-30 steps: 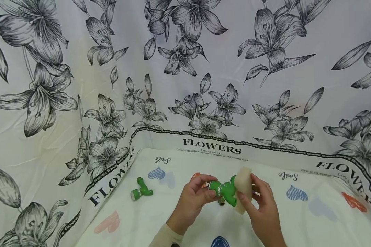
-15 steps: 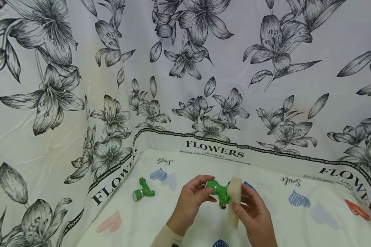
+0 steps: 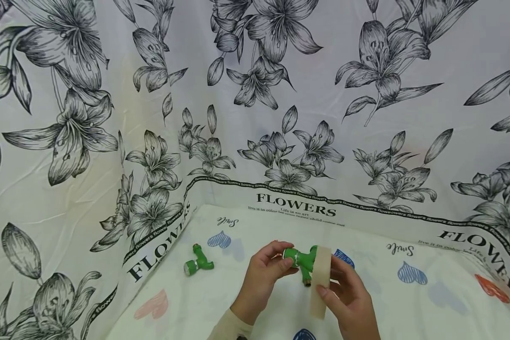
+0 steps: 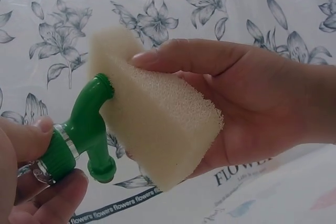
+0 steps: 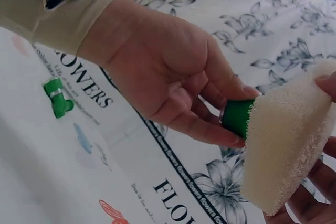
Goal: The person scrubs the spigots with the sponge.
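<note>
My left hand [image 3: 260,276] pinches a green tap [image 3: 304,259] by its round handle end, which has a silvery band. In my right hand [image 3: 352,300] is a cream-coloured sponge [image 3: 320,288], gripped between thumb and fingers. The left wrist view shows the porous block of sponge [image 4: 163,114] against the mouth of the tap [image 4: 89,116]. Seen from the right wrist, the sponge [image 5: 283,140] hides most of the tap, leaving only its green handle end [image 5: 236,119] visible in the fingers.
A second green tap [image 3: 199,260] lies on the white heart-printed cloth [image 3: 187,307], left of my hands. Behind stands a hanging white curtain [image 3: 289,94] printed with black lilies.
The sponge has moved left and downward against the tap, and it now stands more edge-on in the head view. Both hands keep their holds. The head view has shifted slightly.
</note>
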`<action>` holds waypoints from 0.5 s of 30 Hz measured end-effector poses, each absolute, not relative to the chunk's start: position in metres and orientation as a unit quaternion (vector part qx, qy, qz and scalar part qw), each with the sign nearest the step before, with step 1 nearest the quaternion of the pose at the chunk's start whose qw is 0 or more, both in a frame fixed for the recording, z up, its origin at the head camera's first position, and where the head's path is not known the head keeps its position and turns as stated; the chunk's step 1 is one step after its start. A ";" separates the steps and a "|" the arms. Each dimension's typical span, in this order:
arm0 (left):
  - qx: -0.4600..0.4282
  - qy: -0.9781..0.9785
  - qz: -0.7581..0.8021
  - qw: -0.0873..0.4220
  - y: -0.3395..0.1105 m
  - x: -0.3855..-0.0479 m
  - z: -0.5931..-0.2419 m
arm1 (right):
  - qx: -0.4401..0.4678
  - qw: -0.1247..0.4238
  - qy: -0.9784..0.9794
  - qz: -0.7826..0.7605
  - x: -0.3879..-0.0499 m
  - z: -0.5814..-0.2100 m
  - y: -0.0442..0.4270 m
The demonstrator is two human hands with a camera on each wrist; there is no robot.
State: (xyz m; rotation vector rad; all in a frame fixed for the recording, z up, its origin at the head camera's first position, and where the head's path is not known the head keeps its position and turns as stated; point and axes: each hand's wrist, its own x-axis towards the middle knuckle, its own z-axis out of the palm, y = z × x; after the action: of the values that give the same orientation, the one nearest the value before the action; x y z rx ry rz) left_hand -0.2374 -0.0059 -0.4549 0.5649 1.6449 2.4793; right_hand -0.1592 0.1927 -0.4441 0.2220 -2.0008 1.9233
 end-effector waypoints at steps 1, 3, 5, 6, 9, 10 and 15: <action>0.187 0.541 0.818 0.057 -0.006 -0.236 -0.455 | 0.072 0.182 -0.712 0.675 -0.159 -0.444 0.193; 0.186 0.538 0.820 0.062 -0.007 -0.235 -0.457 | 0.062 0.185 -0.717 0.669 -0.160 -0.444 0.195; 0.187 0.534 0.822 0.066 -0.008 -0.234 -0.458 | 0.059 0.184 -0.720 0.666 -0.160 -0.445 0.196; 0.187 0.532 0.823 0.068 -0.008 -0.234 -0.459 | 0.060 0.184 -0.720 0.666 -0.161 -0.446 0.196; 0.191 0.528 0.824 0.071 -0.008 -0.234 -0.460 | 0.063 0.181 -0.718 0.669 -0.161 -0.447 0.196; 0.192 0.527 0.824 0.072 -0.008 -0.234 -0.460 | 0.062 0.180 -0.718 0.669 -0.161 -0.447 0.196; 0.199 0.526 0.823 0.080 -0.008 -0.235 -0.460 | 0.035 0.165 -0.731 0.661 -0.163 -0.446 0.196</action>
State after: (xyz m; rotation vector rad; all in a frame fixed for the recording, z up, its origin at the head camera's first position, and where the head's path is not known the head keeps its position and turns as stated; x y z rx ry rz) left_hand -0.2352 -0.0083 -0.4604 0.5939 1.5724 2.4625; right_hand -0.1626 0.1962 -0.4464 0.0989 -2.0834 1.8818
